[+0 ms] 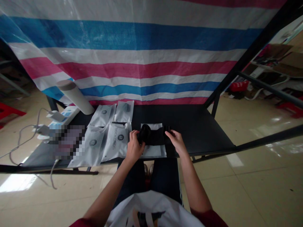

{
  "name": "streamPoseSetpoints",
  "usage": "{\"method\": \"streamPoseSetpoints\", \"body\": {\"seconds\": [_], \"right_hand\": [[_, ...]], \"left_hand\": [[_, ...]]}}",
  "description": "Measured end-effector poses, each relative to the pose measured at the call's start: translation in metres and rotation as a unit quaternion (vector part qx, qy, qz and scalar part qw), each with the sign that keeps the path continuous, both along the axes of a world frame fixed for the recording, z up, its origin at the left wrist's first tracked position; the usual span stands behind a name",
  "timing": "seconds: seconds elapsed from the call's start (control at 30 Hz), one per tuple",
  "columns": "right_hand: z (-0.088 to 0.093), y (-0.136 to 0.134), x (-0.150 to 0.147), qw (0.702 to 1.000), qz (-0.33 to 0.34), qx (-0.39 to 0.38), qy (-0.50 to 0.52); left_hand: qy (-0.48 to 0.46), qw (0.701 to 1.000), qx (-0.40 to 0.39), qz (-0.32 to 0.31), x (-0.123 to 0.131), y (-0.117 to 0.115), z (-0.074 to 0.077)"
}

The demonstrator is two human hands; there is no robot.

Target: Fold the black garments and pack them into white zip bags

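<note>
1. Black and crumpled, the band (156,136) lies between the two hands across a pale bag (153,152), with the dark table (189,126) around them.
2. At the band's left end, the left hand (135,146) is clamped on a bunched part, thumb on the near side, fingers curled over the far side.
3. At the band's right end, the right hand (176,142) pinches the edge between thumb and fingers; some fingertips are hidden.
4. Both forearms reach forward and slant inward towards the band, the left (118,178) leaning right, the right (194,183) leaning left, elbows wider apart than the hands.
5. Left of the band lie four more bags (115,142); beyond these, further left, are a flask (77,97) and a power strip (68,114).
6. Behind the band hangs a striped sheet (142,39).
</note>
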State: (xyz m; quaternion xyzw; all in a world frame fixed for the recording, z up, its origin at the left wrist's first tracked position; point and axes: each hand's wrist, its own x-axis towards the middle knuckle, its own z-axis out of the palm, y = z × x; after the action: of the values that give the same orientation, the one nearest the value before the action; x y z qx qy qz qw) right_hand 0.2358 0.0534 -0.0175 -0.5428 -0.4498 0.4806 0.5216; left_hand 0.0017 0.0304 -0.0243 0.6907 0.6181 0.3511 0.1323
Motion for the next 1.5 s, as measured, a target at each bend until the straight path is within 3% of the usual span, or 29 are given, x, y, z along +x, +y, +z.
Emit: {"method": "streamPoseSetpoints", "body": {"seconds": [0.23, 0.4, 0.5, 0.63, 0.77, 0.87, 1.0, 1.1, 1.2, 1.3, 1.4, 1.5], "right_hand": [[-0.012, -0.001, 0.013, 0.997, 0.009, -0.075, -0.012], [-0.027, 0.001, 0.019, 0.994, 0.02, -0.099, -0.045], [-0.033, 0.006, 0.023, 0.986, 0.019, -0.062, -0.151], [-0.032, 0.013, 0.024, 0.926, 0.002, -0.004, -0.378], [-0.029, 0.022, 0.02, 0.879, -0.023, 0.006, -0.476], [-0.029, 0.029, 0.019, 0.89, -0.072, 0.063, -0.445], [-0.029, 0.031, 0.024, 0.953, -0.115, 0.129, -0.25], [-0.029, 0.024, 0.031, 0.987, -0.106, 0.086, -0.081], [-0.026, 0.017, 0.038, 0.995, -0.101, 0.025, 0.004], [-0.022, 0.015, 0.037, 0.994, -0.108, 0.024, -0.002], [-0.019, 0.02, 0.025, 0.991, -0.098, 0.066, -0.056], [-0.023, 0.023, 0.004, 0.978, -0.053, 0.108, -0.171]], "left_hand": [[0.213, 0.977, 0.008, 0.004, 0.0, -0.013, 0.017], [0.255, 0.965, -0.025, -0.047, -0.002, -0.002, 0.019], [0.266, 0.961, -0.037, -0.069, -0.005, 0.012, 0.019], [0.271, 0.956, -0.064, -0.093, -0.007, 0.033, 0.017], [0.27, 0.959, -0.035, -0.082, -0.003, 0.051, 0.02], [0.268, 0.96, 0.005, -0.084, 0.002, 0.055, 0.031], [0.235, 0.966, 0.043, -0.101, 0.003, 0.041, 0.045], [0.201, 0.966, 0.044, -0.155, -0.001, 0.016, 0.047], [0.172, 0.969, -0.033, -0.177, -0.004, -0.008, 0.041], [0.156, 0.972, -0.092, -0.152, -0.001, -0.018, 0.036], [0.162, 0.979, -0.065, -0.108, 0.013, -0.009, 0.034], [0.182, 0.979, -0.033, -0.084, 0.035, 0.009, 0.032]]}}
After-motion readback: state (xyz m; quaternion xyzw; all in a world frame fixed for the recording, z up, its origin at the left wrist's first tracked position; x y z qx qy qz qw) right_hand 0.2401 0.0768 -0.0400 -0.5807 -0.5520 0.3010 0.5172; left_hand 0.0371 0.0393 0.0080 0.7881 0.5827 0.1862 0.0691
